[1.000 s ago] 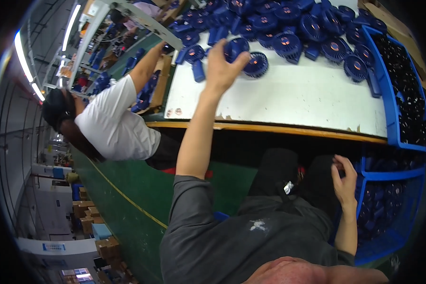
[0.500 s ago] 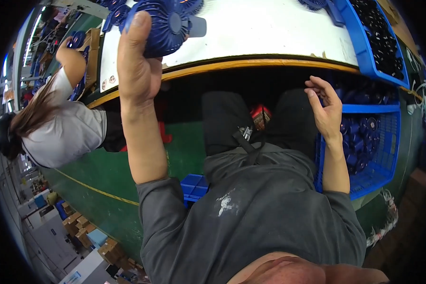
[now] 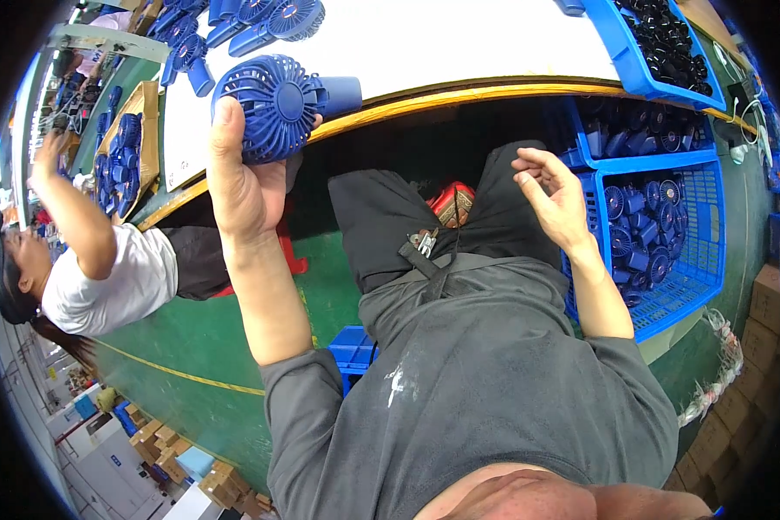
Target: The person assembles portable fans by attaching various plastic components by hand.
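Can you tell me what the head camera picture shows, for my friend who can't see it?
A seated person's left hand holds up a small blue handheld fan at the edge of a white worktable. Their right hand is open and empty above their lap, next to a blue crate of fans. A co-worker in a white shirt reaches toward the table on the left.

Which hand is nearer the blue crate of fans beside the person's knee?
Right. The right hand hovers open just beside the crate; the left hand holds a fan far across.
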Motion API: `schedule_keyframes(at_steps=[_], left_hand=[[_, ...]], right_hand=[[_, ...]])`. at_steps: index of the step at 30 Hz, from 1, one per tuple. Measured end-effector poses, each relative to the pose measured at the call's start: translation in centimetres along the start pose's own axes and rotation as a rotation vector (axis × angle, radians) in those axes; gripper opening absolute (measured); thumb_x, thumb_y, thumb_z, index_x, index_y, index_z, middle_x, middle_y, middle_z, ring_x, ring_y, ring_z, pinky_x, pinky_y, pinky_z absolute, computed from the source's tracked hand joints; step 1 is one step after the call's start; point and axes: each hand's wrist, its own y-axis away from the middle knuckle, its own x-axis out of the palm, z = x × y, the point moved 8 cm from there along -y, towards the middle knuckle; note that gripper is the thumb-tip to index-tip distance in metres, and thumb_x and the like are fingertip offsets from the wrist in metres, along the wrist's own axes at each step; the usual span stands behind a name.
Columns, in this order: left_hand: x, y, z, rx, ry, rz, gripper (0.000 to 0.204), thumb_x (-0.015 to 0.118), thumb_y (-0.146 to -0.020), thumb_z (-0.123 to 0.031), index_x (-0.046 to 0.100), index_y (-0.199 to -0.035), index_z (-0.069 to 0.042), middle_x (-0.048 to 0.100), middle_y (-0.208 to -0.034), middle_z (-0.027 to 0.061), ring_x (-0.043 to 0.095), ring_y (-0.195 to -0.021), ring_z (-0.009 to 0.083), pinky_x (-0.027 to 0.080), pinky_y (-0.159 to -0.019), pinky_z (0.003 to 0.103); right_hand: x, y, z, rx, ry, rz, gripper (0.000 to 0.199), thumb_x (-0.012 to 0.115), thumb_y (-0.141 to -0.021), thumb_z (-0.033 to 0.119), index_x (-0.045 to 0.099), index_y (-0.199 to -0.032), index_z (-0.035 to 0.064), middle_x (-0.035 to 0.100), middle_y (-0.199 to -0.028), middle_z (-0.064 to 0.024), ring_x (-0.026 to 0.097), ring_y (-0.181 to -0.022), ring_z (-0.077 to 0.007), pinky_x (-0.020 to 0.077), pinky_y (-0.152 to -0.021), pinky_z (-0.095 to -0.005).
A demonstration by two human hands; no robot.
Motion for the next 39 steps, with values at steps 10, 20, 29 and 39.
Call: schedule_keyframes(at_steps=[10,20,29,39], left_hand=[[0.3,0.8,1.9,-0.05,0.062,0.021,0.056,0.057,-0.097,-0.043,0.052,-0.131,0.001,0.063,-0.121,0.0185,0.065,-0.109,0.0307,0.057,-0.088,0.05],[2.2,8.9,10.8,-0.33,0.081,0.169,0.079,0.06,-0.091,-0.056,0.04,-0.145,-0.002,0.054,-0.133,0.0213,0.056,-0.122,0.0318,0.057,-0.087,0.044],[1.9,13.6,16.7,-0.515,0.17,0.049,0.072,0.054,-0.096,-0.054,0.039,-0.145,-0.003,0.053,-0.136,0.0229,0.055,-0.124,0.0322,0.057,-0.09,0.047],[2.3,15.4,17.8,-0.535,0.158,-0.034,0.068,0.055,-0.097,-0.052,0.043,-0.143,-0.004,0.057,-0.131,0.0207,0.058,-0.119,0.0309,0.056,-0.088,0.046]], right_hand=[[5.2,1.4,3.8,-0.198,0.157,0.106,0.04,0.068,-0.087,0.003,0.06,-0.126,-0.0007,0.067,-0.105,-0.0133,0.066,-0.09,-0.0192,0.0545,-0.082,-0.0309],[6.2,4.3,6.6,-0.423,0.414,0.098,0.076,0.078,-0.076,0.009,0.042,-0.142,0.0027,0.042,-0.143,-0.0213,0.049,-0.126,-0.0388,0.0429,-0.106,-0.0451],[8.5,5.4,1.8,-0.41,0.354,0.196,0.067,0.077,-0.076,0.012,0.048,-0.136,0.0015,0.054,-0.127,-0.0196,0.053,-0.119,-0.038,0.044,-0.104,-0.0454],[8.7,6.9,-0.8,-0.36,0.387,0.202,0.057,0.079,-0.076,0.015,0.055,-0.126,0.0,0.06,-0.117,-0.0165,0.058,-0.112,-0.0343,0.0473,-0.099,-0.0441]])
